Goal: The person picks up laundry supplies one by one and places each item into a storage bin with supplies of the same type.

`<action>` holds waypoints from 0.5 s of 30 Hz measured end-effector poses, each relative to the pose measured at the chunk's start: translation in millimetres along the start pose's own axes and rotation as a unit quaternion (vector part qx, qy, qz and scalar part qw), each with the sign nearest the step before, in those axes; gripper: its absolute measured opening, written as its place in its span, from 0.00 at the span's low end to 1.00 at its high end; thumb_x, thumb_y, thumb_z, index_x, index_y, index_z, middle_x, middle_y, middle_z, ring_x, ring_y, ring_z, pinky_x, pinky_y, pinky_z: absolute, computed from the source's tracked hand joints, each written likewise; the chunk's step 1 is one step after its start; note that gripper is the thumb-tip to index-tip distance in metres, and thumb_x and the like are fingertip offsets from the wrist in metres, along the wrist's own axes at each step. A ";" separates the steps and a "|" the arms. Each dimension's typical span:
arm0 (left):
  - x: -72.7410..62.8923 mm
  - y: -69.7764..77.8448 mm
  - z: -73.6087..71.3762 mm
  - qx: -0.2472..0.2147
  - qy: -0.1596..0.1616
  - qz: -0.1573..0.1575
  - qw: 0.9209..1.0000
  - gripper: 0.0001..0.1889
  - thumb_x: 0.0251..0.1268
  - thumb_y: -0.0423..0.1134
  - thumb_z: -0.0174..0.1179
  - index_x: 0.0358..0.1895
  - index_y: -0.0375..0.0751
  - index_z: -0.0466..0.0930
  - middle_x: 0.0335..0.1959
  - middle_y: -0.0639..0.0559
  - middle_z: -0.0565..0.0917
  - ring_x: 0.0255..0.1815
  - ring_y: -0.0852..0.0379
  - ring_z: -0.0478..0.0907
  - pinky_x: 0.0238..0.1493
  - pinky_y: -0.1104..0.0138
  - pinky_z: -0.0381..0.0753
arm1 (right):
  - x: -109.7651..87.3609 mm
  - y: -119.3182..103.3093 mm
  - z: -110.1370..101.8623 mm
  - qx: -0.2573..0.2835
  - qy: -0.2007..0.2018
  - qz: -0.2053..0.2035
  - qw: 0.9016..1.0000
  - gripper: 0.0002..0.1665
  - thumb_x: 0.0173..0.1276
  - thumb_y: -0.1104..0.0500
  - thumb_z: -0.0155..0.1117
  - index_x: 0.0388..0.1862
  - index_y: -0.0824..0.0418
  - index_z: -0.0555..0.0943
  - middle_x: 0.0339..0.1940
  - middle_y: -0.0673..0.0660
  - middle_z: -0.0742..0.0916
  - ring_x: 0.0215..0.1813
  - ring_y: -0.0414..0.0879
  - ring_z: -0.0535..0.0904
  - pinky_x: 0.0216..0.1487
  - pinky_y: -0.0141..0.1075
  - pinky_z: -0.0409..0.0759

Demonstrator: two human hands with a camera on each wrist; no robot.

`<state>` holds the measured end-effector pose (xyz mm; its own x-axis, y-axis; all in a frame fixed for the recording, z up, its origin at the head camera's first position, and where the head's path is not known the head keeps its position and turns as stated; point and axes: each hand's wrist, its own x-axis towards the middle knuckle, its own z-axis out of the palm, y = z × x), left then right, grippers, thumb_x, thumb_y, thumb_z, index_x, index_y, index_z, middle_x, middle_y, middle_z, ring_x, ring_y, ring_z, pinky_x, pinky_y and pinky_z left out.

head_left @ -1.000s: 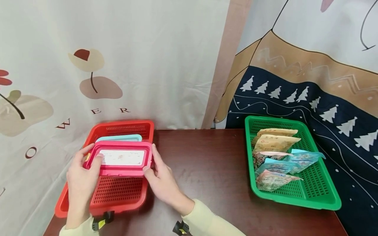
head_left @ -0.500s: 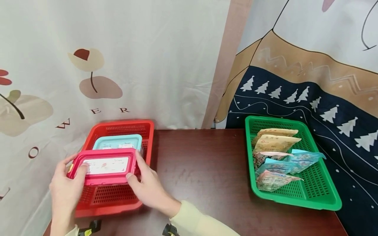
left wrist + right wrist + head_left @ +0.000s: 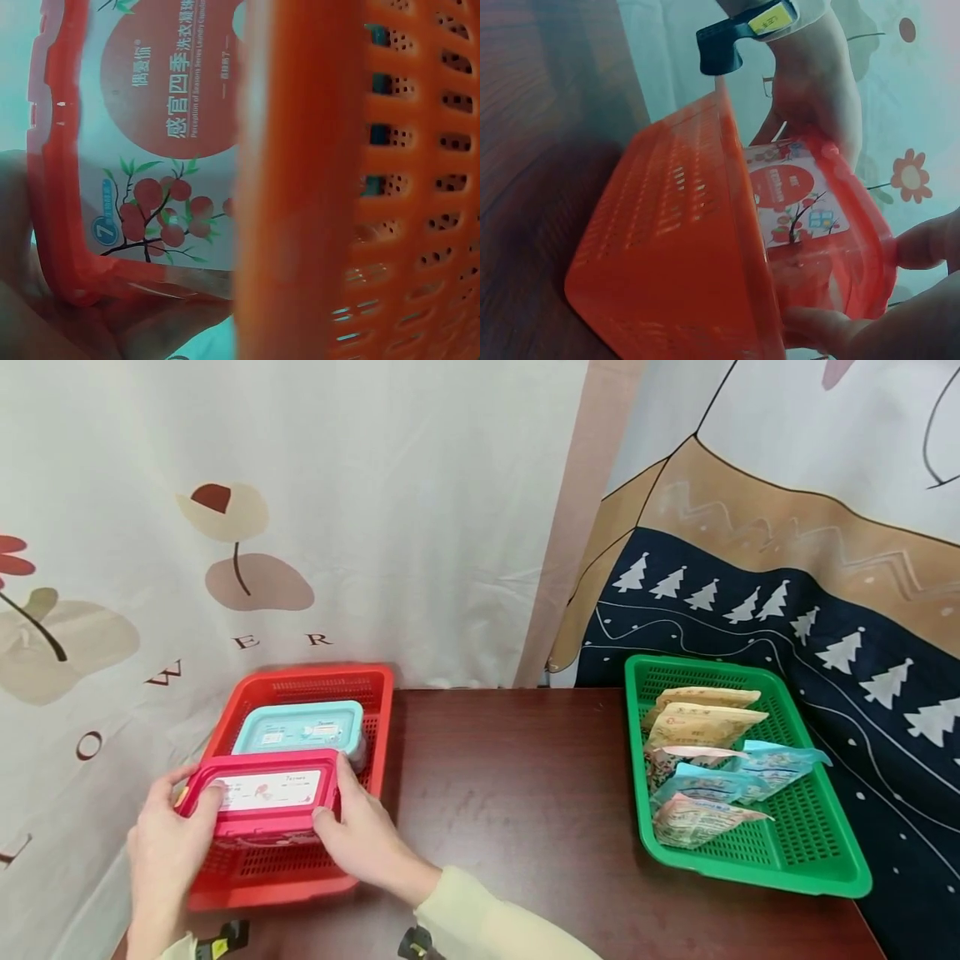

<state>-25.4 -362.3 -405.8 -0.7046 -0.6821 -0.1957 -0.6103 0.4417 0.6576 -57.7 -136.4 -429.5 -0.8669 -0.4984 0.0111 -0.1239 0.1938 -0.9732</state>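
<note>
Both hands hold a laundry capsule box [image 3: 273, 792] with a pink lid and a white label, one at each end. My left hand [image 3: 163, 839] grips its left end, thumb on the lid. At the right end, my right hand [image 3: 367, 837] has its thumb near the front edge. The box is over the red basket [image 3: 273, 897]; in the right wrist view its lower part [image 3: 802, 202] drops behind the basket's rim, while the lid stays above. Whether its base touches the basket floor is hidden. Behind it sits a similar box with a light-blue lid [image 3: 300, 727].
A green basket [image 3: 757, 881] stands at the right of the dark wooden table [image 3: 510, 777], holding several upright pouches [image 3: 705, 724] in tan, blue and pink. Patterned curtains [image 3: 420, 527] hang behind. Each wrist wears a black camera mount [image 3: 414, 942].
The hands have carried the pink-lidded laundry capsule box left and toward the front, and lowered it into the red basket. More of the light-blue lid now shows. The box's front side has come into view.
</note>
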 end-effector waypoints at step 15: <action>28.0 -19.3 6.1 0.070 -0.068 0.001 0.995 0.43 0.76 0.56 0.52 0.79 0.27 0.50 0.68 0.20 0.62 0.62 0.26 0.63 0.57 0.32 0.74 | 11.5 -1.1 12.7 0.010 -0.023 0.117 0.993 0.55 0.65 0.51 0.69 0.86 0.54 0.53 0.80 0.43 0.68 0.64 0.32 0.69 0.68 0.37 0.73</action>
<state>-35.5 -386.4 -428.4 -0.7427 -0.6004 -0.2963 -0.6461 0.5264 0.5527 -61.4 -153.1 -431.2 -0.8477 -0.4798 -0.2262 0.0887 0.2922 -0.9522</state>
